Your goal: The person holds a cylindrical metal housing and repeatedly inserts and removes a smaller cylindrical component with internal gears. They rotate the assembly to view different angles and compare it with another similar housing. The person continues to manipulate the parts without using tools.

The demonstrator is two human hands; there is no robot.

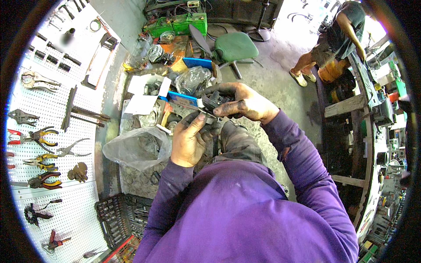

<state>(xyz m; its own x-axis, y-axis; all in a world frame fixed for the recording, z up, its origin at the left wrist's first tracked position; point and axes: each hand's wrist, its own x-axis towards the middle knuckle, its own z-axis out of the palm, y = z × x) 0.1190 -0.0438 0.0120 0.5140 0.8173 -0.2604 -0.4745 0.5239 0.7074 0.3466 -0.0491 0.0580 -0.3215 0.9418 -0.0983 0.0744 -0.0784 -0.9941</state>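
Observation:
In front of my lap, a small dark machine part (212,101) with a metallic lower edge sits between my two hands; its exact kind cannot be made out. My right hand (246,103) pinches it from the right, thumb and fingers closed round it. From below, my left hand (191,139) grips its lower side with thumb and bent fingers. Grime blackens the fingers of both hands. Just left of the part is an open blue and white carton (182,100), and a clear plastic bag (139,148) lies beside my left hand.
A pegboard (79,158) with pliers covers the left wall, above an open socket set (115,219). Ahead are a wrapped part (193,80), an alternator (156,54), green batteries (188,24) and a green chair (236,47). A person (346,26) stands by the right-hand workbench (368,131).

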